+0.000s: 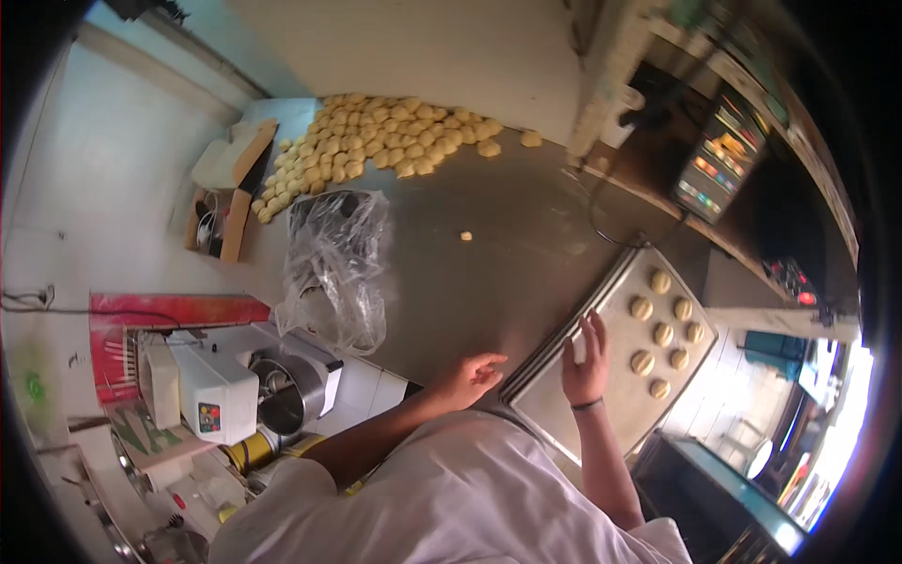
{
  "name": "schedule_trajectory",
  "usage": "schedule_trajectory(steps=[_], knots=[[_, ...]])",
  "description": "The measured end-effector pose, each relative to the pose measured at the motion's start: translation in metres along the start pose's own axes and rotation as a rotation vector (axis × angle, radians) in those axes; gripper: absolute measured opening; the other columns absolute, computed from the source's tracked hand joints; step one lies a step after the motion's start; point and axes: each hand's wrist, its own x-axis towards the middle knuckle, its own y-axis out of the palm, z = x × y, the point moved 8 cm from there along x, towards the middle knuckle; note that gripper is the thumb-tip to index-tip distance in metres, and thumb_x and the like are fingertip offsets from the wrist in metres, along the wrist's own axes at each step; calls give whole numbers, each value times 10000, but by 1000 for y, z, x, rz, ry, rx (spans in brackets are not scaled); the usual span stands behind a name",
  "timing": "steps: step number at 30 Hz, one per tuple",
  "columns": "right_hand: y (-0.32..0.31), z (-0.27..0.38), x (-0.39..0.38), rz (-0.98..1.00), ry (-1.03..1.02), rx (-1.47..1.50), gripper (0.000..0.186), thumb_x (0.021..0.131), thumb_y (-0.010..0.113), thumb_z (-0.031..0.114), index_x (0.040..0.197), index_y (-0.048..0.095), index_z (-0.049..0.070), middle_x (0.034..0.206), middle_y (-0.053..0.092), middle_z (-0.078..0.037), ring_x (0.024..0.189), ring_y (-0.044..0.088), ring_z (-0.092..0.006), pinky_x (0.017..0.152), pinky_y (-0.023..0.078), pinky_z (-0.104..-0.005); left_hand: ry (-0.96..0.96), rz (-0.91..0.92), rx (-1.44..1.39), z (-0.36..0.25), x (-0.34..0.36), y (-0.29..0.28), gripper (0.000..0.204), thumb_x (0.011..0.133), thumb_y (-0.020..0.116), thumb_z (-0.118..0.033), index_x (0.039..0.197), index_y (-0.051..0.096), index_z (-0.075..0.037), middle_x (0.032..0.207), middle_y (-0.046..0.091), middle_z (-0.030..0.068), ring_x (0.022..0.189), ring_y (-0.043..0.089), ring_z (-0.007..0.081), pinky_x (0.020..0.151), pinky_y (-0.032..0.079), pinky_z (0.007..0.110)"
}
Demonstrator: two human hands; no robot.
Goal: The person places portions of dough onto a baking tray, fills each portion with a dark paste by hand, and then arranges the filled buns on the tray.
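My right hand [586, 367], with a dark band at the wrist, is over the left part of a metal baking tray [601, 395]. Between its thumb and fingers shows a small whitish piece [579, 349], too blurred to name surely. On the tray lie several round, pale dough pieces [663, 335] with a darker line across the middle. My left hand [470, 380] is at the near edge of the steel table [451, 301], left of the tray. Its fingers are loosely bent, the index finger reaching forward, and nothing shows in them. A small dough bit [466, 236] lies farther up the table.
Many dough balls [376, 136] crowd the table's far side. A clear plastic bag [336, 273] lies at the left, near an open cardboard box [230, 197]. A white mixer [221, 385] with a metal bowl stands lower left. Wooden shelves [648, 188] rise at the right.
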Motion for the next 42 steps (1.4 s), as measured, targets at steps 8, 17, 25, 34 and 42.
schedule_trajectory(steps=[8, 17, 25, 34, 42], knots=[[203, 51, 237, 253, -245, -301, 633, 906, 628, 223, 1448, 392, -3, 1408, 459, -277, 1307, 449, -435, 1111, 384, -502, -39, -351, -93, 13, -75, -69, 369, 1013, 621, -171, 1346, 585, -17, 1152, 690, 130, 1048, 649, 156, 944, 512, 317], [237, 23, 369, 306, 172, -426, 497, 887, 586, 463, 1217, 706, 112, 1280, 661, -173, 1152, 644, -340, 982, 485, -480, -28, -644, -140, 61, -167, -159, 291, 1000, 623, -120, 1263, 627, 5, 1042, 713, 101, 925, 665, 116, 834, 535, 278], [115, 11, 105, 187, -124, 119, 261, 846, 703, 48, 1098, 640, 38, 1087, 643, -102, 1011, 623, -250, 891, 500, -385, 48, -807, 29, 77, -191, -256, 328, 953, 647, -100, 1276, 630, -46, 1137, 691, 95, 936, 668, 182, 830, 543, 325], [138, 124, -69, 168, -257, -193, 180, 884, 651, 14, 1046, 723, 40, 1156, 674, -122, 1074, 632, -295, 922, 519, -434, 252, -948, 1064, 64, -101, -326, 469, 934, 593, -165, 1388, 522, -71, 1414, 533, 122, 1167, 615, 324, 939, 543, 402], [169, 137, -117, 191, -339, -406, 390, 884, 572, 31, 1268, 635, 49, 1289, 637, -141, 1248, 579, -308, 1144, 383, -514, 192, -829, 1080, 76, -79, -337, 373, 926, 565, -131, 1284, 579, -28, 1381, 528, 104, 1130, 623, 302, 902, 554, 411]])
